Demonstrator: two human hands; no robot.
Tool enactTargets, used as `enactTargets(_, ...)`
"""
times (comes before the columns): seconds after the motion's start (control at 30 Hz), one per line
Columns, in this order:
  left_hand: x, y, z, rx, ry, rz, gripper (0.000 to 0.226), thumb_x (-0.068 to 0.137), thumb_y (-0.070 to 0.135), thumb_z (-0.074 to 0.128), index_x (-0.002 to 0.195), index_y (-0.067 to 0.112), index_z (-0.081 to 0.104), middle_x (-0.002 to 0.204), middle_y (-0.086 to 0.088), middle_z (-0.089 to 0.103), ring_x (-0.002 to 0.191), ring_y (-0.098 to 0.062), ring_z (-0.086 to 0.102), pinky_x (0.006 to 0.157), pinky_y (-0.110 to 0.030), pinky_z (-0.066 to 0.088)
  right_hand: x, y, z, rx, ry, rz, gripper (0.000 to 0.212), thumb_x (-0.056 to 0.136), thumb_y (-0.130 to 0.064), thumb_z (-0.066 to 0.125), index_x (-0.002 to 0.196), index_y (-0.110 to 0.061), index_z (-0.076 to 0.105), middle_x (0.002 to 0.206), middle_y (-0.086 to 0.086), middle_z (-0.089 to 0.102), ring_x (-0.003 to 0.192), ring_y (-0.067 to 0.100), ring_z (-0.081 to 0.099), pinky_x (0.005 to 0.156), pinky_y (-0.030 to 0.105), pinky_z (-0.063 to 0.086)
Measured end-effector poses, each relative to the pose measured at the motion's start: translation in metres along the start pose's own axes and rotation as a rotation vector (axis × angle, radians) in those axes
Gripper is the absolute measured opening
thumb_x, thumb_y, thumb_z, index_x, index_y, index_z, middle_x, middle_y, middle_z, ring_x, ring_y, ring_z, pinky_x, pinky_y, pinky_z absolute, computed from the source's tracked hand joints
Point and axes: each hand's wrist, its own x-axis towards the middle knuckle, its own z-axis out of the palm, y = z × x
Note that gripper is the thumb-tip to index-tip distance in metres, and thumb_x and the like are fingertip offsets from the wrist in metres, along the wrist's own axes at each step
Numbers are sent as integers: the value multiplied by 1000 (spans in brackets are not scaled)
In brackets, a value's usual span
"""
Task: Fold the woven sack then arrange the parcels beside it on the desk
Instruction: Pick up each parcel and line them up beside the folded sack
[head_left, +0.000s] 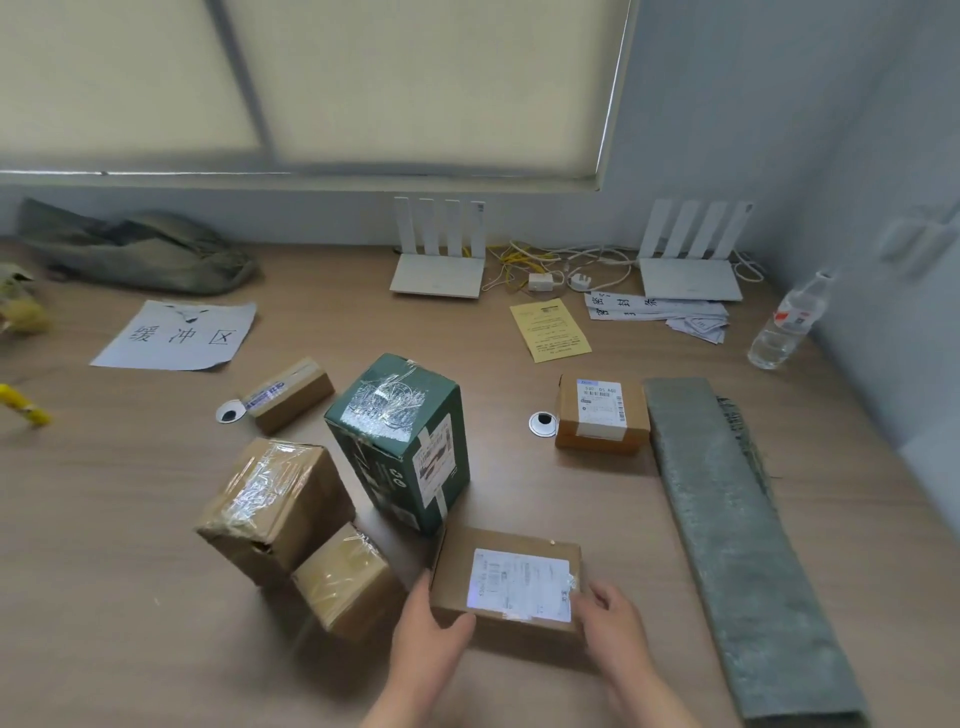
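Along right side of bench (130, 545), running near to far: folded sack (737, 519). Just left of its far end: far parcel (602, 415), with cable hole (542, 423) just left again. Mid-bench, upright: tall parcel (400, 441). Left of that: big parcel (270, 509), small parcel (345, 577) touching its near-right side. Behind big parcel: slim parcel (288, 395), beside second cable hole (230, 413). Just before tall parcel: flat parcel (506, 577), left grip (431, 629) on near-left corner, right grip (610, 618) on near-right corner. Against back wall: left router (439, 275), right router (688, 278), cables (545, 265) between. Before cables: note slip (550, 330). Far right: bottle (784, 327). Far left at back: cloth bundle (140, 249), paper sheet (176, 338) before it.
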Motion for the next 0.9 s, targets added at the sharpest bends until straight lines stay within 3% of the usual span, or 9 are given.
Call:
enactTargets(0.1, -10, -3, -1, -104, 73, -1, 74, 79, 26, 82, 145, 21, 48, 139, 4, 57, 122, -13, 55, 106, -31, 43, -10, 7, -4, 48, -14, 3, 10, 92, -12, 66, 83, -11, 68, 83, 10, 73, 69, 10, 61, 60, 21, 45)
enactTargets(0.2, -22, -2, -4, -244, 126, -9, 63, 81, 28, 81, 137, 27, 52, 135, 1, 61, 119, -17, 60, 107, -38, 47, -29, 10, -2, 155, -62, -5, 11, 90, -3, 68, 98, -1, 75, 92, 14, 78, 78, 19, 72, 67, 19, 54)
enactTargets(0.3, -34, 8, -11, -380, 182, 27, 57, 84, 21, 79, 133, 29, 51, 129, 0, 62, 110, -16, 63, 101, -37, 50, -48, 9, 0, 316, -147, 47, 29, 84, 13, 67, 112, 6, 68, 97, 22, 76, 92, 37, 74, 81, 41, 60)
enactTargets(0.37, -39, 15, -19, -520, 196, 70, 66, 86, 7, 75, 141, 26, 44, 133, -1, 59, 108, -13, 64, 99, -34, 48, -67, 5, 1, 417, -194, 44, 43, 79, 20, 67, 116, -1, 63, 99, 27, 75, 84, 38, 74, 67, 39, 63)
enactTargets(0.43, -44, 24, -27, -603, 179, 126, 79, 89, 0, 70, 151, 29, 29, 149, 9, 43, 120, -14, 57, 107, -36, 43, -84, 4, 5, 487, -197, 26, 68, 74, 24, 69, 125, -17, 53, 102, 29, 73, 76, 36, 74, 56, 36, 60)
enactTargets(0.53, -58, 37, -39, -651, 63, 201, 91, 93, 2, 66, 156, 40, 13, 151, 25, 24, 128, -15, 46, 113, -43, 38, -113, 2, 15, 516, -175, -60, 90, 71, 22, 74, 131, -37, 42, 105, 25, 72, 84, 38, 74, 57, 37, 59)
enactTargets(0.6, -64, 39, -45, -683, -36, 234, 91, 94, 2, 65, 156, 43, 13, 153, 20, 32, 125, -14, 54, 108, -48, 46, -132, 0, 24, 536, -170, -111, 85, 71, 20, 76, 129, -36, 47, 109, 22, 72, 94, 41, 72, 60, 41, 60)
enactTargets(0.73, -79, 36, -48, -725, -194, 243, 76, 95, 1, 62, 149, 45, 32, 127, 12, 66, 106, -11, 72, 89, -42, 60, -153, 6, 40, 581, -51, -152, 60, 77, 8, 78, 119, -28, 52, 107, 20, 72, 94, 48, 71, 72, 57, 60)
enactTargets(0.9, -89, 26, -51, -691, -318, 252, 64, 95, 1, 62, 137, 47, 50, 128, 4, 70, 108, -21, 72, 90, -50, 59, -160, 10, 39, 451, 138, -191, 46, 73, -8, 86, 110, -7, 57, 101, 18, 74, 92, 35, 73, 82, 49, 60)
